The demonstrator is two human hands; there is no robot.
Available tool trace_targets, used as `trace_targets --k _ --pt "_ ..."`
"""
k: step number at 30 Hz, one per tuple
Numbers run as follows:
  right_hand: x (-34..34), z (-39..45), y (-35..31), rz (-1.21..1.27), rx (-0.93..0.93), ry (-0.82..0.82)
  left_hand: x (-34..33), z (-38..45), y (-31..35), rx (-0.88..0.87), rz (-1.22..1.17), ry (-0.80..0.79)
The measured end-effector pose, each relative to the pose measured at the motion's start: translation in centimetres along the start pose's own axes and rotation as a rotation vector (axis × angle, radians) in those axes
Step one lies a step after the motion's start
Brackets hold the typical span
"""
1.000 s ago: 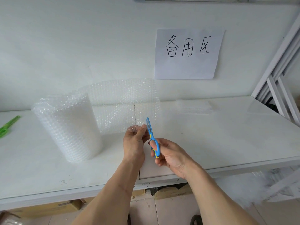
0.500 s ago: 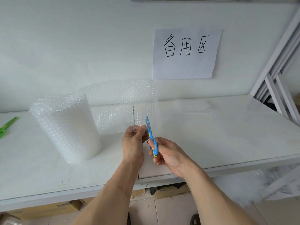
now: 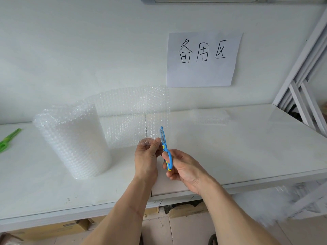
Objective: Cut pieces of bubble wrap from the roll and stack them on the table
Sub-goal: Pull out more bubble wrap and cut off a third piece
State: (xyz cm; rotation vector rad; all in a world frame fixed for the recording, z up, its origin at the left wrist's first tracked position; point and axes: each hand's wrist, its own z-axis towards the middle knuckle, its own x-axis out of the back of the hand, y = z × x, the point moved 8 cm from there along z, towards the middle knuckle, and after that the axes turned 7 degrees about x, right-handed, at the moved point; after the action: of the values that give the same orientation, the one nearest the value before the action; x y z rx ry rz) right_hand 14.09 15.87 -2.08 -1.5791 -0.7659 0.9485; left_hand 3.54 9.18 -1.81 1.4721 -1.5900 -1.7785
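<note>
Little has moved since a second ago: we still pinch the bubble wrap sheet (image 3: pixel 134 114) by its lower edge with our left hand (image 3: pixel 146 157), right hand (image 3: pixel 184 167) closed around blue scissors (image 3: pixel 165 147), blades up, nearly shut. Roll (image 3: pixel 74 140) stands upright left of our fingers, sheet trailing from it. Cut stack (image 3: pixel 213 117) lies far right on the white table (image 3: pixel 247 147). Green scissors (image 3: pixel 8 139) far left.

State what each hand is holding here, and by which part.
The left hand pinches the bottom edge of the bubble wrap sheet unrolled from the roll. The right hand grips the blue scissors by their handles, blades pointing up.
</note>
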Motion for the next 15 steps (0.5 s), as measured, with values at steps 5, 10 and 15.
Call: trace_targets --k 5,10,15 --pt "0.1 -0.1 0.1 0.004 -0.004 0.006 -0.5 0.5 0.3 0.099 -0.015 -0.037" --pt "-0.2 0.1 -0.3 0.026 -0.021 0.0 -1.1 0.1 0.4 0.113 0.016 -0.057" --pt "-0.2 0.1 -0.3 0.034 -0.014 -0.001 -0.9 0.3 0.4 0.093 0.04 -0.032"
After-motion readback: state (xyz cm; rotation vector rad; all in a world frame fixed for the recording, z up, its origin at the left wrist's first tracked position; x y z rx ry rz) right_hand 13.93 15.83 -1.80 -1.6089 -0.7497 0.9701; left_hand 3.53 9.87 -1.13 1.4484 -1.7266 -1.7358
